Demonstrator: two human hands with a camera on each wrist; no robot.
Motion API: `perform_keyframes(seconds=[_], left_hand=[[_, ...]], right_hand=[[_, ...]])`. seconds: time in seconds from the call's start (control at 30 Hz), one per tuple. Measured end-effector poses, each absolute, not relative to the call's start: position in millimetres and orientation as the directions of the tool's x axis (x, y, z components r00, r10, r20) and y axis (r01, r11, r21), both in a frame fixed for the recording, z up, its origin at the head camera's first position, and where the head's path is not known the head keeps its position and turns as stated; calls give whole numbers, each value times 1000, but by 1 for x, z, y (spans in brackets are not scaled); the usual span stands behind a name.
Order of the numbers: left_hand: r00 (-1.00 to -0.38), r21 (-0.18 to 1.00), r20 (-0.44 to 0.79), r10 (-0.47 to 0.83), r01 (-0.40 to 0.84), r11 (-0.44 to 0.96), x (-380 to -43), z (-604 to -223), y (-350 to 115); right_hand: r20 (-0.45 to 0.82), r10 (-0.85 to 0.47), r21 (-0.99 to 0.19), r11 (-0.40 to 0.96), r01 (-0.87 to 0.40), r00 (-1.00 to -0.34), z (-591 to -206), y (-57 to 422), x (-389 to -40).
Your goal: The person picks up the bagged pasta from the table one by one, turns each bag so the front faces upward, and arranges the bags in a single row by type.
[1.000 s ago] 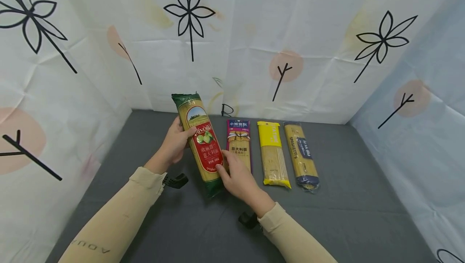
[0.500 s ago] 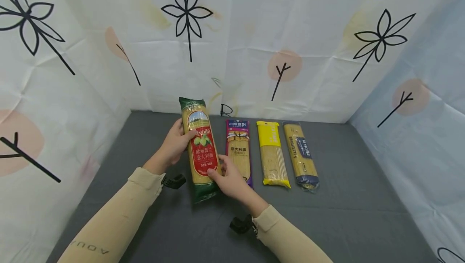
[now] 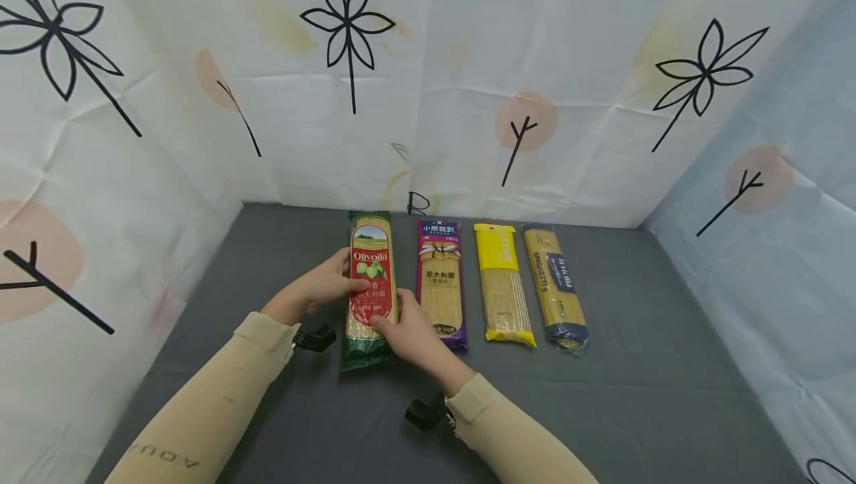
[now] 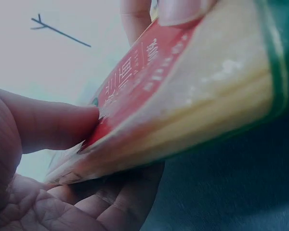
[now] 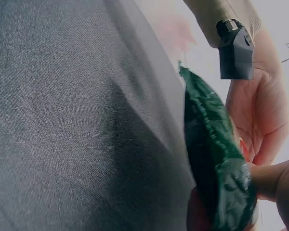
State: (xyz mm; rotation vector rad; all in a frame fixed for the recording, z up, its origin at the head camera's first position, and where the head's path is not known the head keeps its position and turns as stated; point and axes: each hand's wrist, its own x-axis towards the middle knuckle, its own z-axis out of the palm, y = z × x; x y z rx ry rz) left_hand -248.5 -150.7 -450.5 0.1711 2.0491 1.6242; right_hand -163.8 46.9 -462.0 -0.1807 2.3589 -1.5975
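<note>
Both hands hold a spaghetti packet (image 3: 371,246) with green ends and a red oval label, at the left end of a row of packets. My left hand (image 3: 322,288) grips its left edge, thumb on the label and fingers curled underneath, as the left wrist view shows. On the lower right edge my right hand (image 3: 413,331) pinches it, thumb on the front. In the right wrist view the green end (image 5: 221,154) stands above the cloth, with a shadow below. Just to the right lies a purple-edged pasta packet (image 3: 441,291).
Further right lie a yellow-topped noodle packet (image 3: 504,283) and a spaghetti packet with a blue label (image 3: 555,287). Grey cloth (image 3: 655,395) covers the table. White patterned fabric (image 3: 455,45) rises behind and at both sides. Black wrist cameras (image 3: 424,413) hang below the sleeves.
The held packet has moved down and turned from a slant to nearly upright, in line with the row. The purple-edged packet, partly covered before, now shows fully. Both hands moved along with the packet.
</note>
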Motion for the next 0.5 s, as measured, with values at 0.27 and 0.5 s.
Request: perform_keyframes(seconds=[0.27,0.5], left_hand=[[-867,937,-314,388,-217,275,-250,-464,-157],[-859,936,-327,394,-239,257,-248,-469,-159]], right_hand=[[-187,-237,-875,481,52,-953,-468,33,-170],[-175,-211,-843,536,36,-962,-471,30,-175]])
